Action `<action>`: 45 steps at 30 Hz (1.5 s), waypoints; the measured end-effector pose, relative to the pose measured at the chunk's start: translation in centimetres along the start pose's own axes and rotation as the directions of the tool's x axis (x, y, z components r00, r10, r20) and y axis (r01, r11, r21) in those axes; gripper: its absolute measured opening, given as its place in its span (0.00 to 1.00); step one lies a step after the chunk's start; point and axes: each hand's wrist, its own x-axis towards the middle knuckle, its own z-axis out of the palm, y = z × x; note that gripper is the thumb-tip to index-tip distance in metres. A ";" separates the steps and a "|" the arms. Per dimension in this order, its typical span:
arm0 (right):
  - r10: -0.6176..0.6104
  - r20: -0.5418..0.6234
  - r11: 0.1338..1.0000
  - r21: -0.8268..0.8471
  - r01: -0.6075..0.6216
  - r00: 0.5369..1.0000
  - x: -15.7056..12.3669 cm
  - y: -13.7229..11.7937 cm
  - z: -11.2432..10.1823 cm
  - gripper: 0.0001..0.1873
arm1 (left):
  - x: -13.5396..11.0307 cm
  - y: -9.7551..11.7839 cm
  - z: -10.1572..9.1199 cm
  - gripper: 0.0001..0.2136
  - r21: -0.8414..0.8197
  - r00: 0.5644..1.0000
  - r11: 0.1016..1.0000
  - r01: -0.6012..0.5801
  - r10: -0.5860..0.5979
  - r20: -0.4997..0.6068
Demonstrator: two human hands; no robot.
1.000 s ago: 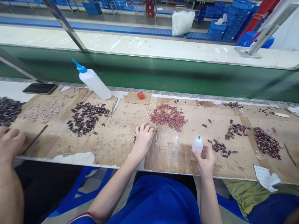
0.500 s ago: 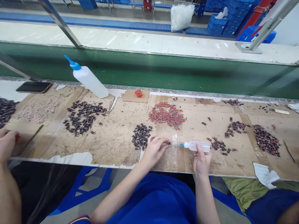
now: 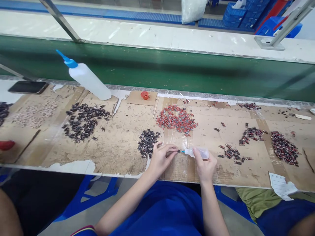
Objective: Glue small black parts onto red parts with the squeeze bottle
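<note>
Between thumb and fingers, my left hand (image 3: 162, 158) pinches a small dark part (image 3: 178, 151). My right hand (image 3: 206, 165) grips a small clear squeeze bottle (image 3: 198, 152) lying sideways, its thin blue tip (image 3: 182, 151) at the dark part; whether they touch I cannot tell. Close by my left hand is a pile of small black parts (image 3: 148, 142). Beyond both hands lies a heap of small red-and-grey pieces (image 3: 176, 119). Right of my right hand is a loose group of red-and-black pieces (image 3: 232, 153).
Cardboard (image 3: 118, 137) covers the bench. A large white bottle with a blue nozzle (image 3: 91, 80) stands at the back left, near a red cap (image 3: 145, 95) and a phone (image 3: 28, 87). More dark pieces (image 3: 284, 148) lie right. People sit on both sides.
My right hand has brought the squeeze bottle left, so its blue tip is now at the dark part. My left hand keeps its pinch. The neighbour's hand at the left has left the view.
</note>
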 end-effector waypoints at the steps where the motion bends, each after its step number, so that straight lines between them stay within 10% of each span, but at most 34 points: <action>1: -0.001 0.006 1.000 -0.009 0.001 1.000 0.0 0.1 0.0 0.15 | 0.0 0.0 0.0 0.05 0.000 1.000 1.000 0.000 0.000 -0.001; 26: -0.009 0.017 0.999 -0.052 0.010 1.000 0.1 0.1 0.2 0.16 | -0.2 0.1 0.2 0.05 -0.007 0.999 1.000 0.009 -0.009 -0.037; 36: 0.039 -0.167 0.989 0.147 -0.015 0.985 0.2 1.4 -0.3 0.17 | -0.2 0.2 0.1 0.06 0.010 1.000 1.000 0.021 -0.020 -0.021; 45: -0.124 -0.143 0.973 0.174 0.149 0.982 0.9 1.6 -1.1 0.26 | 4.0 1.8 -2.6 0.03 0.197 0.987 0.973 -0.117 0.092 0.131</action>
